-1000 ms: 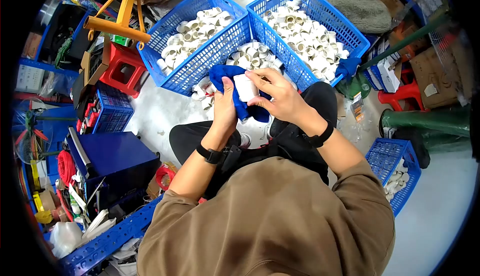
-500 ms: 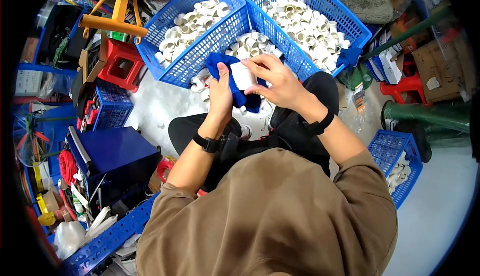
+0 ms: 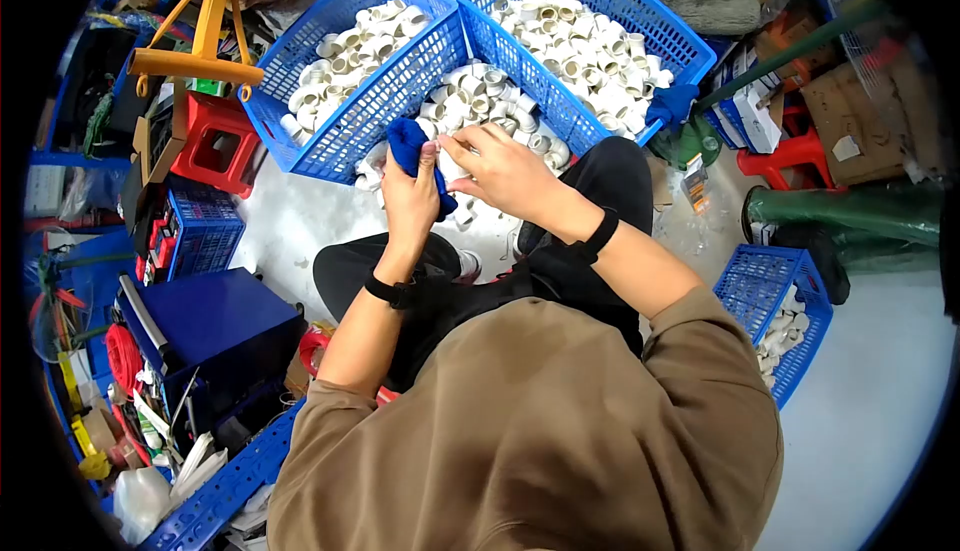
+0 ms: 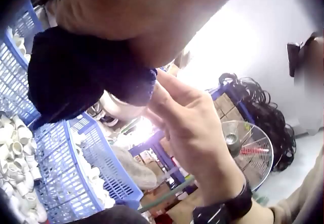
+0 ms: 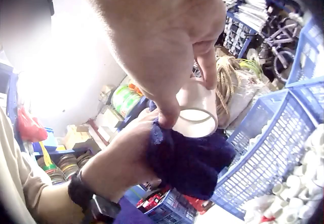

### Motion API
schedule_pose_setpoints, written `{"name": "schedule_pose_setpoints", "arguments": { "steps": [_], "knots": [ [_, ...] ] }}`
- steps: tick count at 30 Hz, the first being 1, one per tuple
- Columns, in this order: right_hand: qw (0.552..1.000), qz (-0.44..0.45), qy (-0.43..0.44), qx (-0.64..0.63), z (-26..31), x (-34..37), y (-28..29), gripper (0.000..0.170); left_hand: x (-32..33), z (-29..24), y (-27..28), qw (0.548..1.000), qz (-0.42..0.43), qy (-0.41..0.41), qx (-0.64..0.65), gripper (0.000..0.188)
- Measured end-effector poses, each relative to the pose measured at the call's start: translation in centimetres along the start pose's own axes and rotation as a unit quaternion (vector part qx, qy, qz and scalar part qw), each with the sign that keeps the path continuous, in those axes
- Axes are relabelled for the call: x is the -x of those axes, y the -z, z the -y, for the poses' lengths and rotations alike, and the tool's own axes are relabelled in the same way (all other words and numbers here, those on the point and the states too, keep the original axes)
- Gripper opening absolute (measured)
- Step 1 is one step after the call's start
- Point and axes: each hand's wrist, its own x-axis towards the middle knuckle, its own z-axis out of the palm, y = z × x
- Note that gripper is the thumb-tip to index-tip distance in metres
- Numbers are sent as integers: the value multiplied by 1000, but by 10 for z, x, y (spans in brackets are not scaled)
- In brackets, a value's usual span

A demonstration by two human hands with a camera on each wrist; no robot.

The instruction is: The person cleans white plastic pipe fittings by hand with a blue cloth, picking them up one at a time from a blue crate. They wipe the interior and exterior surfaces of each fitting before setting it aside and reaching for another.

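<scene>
The left hand (image 3: pixel 412 201) holds a soft blue cloth (image 3: pixel 406 139), with its thumb up on the near side. The cloth is bunched up like a small pad, so it likely gives the hand a soft grip. The right hand (image 3: pixel 510 173) has its thumb and fingers clamped on a white pipe fitting (image 5: pixel 198 105). They pinch it from two sides, which leaves its round mouth uncovered. The fitting is up in the air in front of the person, right against the cloth. Holding the two so close may help to keep the fitting steady.

A pile of white fittings (image 3: pixel 468 101) lies on the floor in front of the person. Behind it stand the left blue basket (image 3: pixel 380 101) and the right blue basket (image 3: pixel 520 71), with their corners close together. Both have many white fittings inside. The mesh walls probably stop the fittings from rolling away. With the knees spread apart, the person seems able to reach the pile easily. A smaller blue basket (image 3: pixel 802 349) stands off to the right, with more white pieces in it.
</scene>
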Motion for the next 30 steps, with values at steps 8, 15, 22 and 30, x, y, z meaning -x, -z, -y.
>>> {"name": "schedule_pose_setpoints", "arguments": {
  "steps": [8, 15, 22, 30],
  "knots": [
    [909, -66, -396, -114, -111, -33, 15, 54, -13, 7, 13, 936, -34, 192, 294, 42],
    [835, -204, -450, -243, -265, -60, -6, 68, -5, 14, 22, 917, -32, 215, 335, 40],
    [756, 84, -561, -326, -232, -21, -43, 55, -12, 20, 26, 908, -5, 217, 359, 46],
    [819, 192, -499, -209, -224, -21, -118, 46, -73, 28, 38, 897, -28, 163, 409, 36]
  ]
}}
